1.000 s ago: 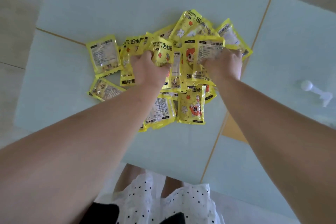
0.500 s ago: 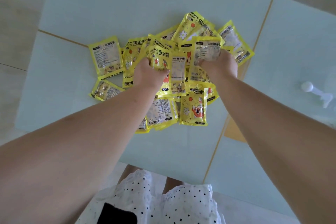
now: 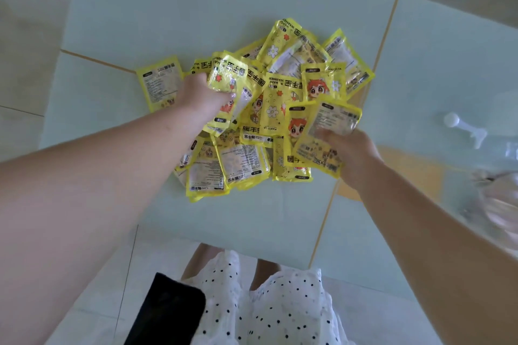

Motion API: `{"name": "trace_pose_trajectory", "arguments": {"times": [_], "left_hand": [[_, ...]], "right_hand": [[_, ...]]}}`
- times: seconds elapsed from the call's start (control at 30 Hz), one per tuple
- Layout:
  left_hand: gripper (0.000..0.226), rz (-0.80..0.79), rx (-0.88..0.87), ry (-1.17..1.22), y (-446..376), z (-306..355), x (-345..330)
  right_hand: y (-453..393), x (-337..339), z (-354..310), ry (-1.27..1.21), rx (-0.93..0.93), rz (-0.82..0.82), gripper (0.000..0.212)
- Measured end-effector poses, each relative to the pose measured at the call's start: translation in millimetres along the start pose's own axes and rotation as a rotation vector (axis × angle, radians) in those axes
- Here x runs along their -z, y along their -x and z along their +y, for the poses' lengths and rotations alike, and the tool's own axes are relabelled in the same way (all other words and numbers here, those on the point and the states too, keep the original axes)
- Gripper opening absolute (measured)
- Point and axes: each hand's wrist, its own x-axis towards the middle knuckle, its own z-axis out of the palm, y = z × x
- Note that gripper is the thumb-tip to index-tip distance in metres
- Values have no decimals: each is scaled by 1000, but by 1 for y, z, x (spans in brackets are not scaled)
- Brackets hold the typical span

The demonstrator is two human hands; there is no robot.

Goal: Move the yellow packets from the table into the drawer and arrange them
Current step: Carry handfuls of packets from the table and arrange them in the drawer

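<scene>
Head view: heap of yellow packets (image 3: pixel 260 109) on pale green table (image 3: pixel 173 14), both hands in it.

Item 1, I log the left hand (image 3: pixel 200 96) with fingers curled round a bunch of packets at the heap's left side. Item 2, right hand (image 3: pixel 351 155) at the heap's near right corner, thumb and fingers pinching a few packets lifted off the pile. Item 3, one packet (image 3: pixel 159 82) lies flat at the far left, partly covered by the left hand. Item 4, white plastic scoop (image 3: pixel 465 129) well to the right, apart from the heap. Item 5, crumpled clear wrapping (image 3: pixel 499 199) at the right edge, blurred. Item 6, dotted white garment (image 3: pixel 280 308) below the table's near edge.
</scene>
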Motion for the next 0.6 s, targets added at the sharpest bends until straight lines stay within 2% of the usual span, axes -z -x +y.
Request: {"name": "trace_pose_trajectory", "arguments": {"times": [0.13,0.17,0.23,0.3,0.37,0.6], "left_hand": [[36,61,-53,-65,-5,-2,-8],[34,77,-62,-84,-6,-3,-11],[30,87,-86,-114,-9,-7,-16],[44,105,-114,-155,-10,-9,-19],[48,121,-126,-180,-12,-10,-20],[51,139,-144,-262,-11,-12,-20]], "right_hand": [[8,-9,31,58,33,29,15],[9,-14,37,70,41,43,15],[11,-23,45,117,50,82,21],[10,-32,52,183,54,119,30],[9,-38,55,233,59,148,35],[8,-46,53,254,73,125,37]]}}
